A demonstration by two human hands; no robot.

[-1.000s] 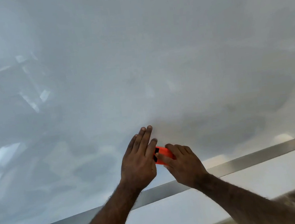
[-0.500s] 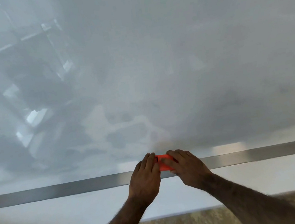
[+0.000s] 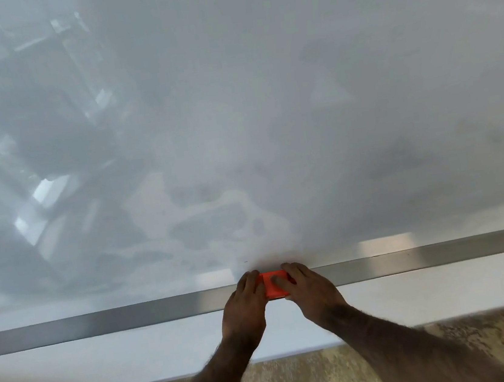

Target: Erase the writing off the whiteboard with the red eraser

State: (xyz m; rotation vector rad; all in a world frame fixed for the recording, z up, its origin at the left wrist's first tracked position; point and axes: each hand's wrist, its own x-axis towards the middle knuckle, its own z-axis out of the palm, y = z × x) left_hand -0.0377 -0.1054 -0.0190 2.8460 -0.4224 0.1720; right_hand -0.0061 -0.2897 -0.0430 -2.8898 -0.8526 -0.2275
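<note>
Both your left hand [image 3: 245, 298] and right hand [image 3: 303, 286] clamp the red eraser [image 3: 272, 284] at the whiteboard [image 3: 266, 109] bottom frame [image 3: 101, 320]; only faint smears remain, so erasing looks nearly finished.

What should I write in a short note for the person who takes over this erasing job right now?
Left hand: fingers curled on the left end of the red eraser, holding it.
Right hand: fingers over the eraser's right end, thumb on its face, holding it too.
Eraser: at the bottom edge of the whiteboard, over the metal frame strip.
Done: no clear writing shows on the board in this view; only grey smears and reflections.
Left: one tiny dark mark just above the left hand may need a wipe. Check the parts of the board outside the picture.
</note>
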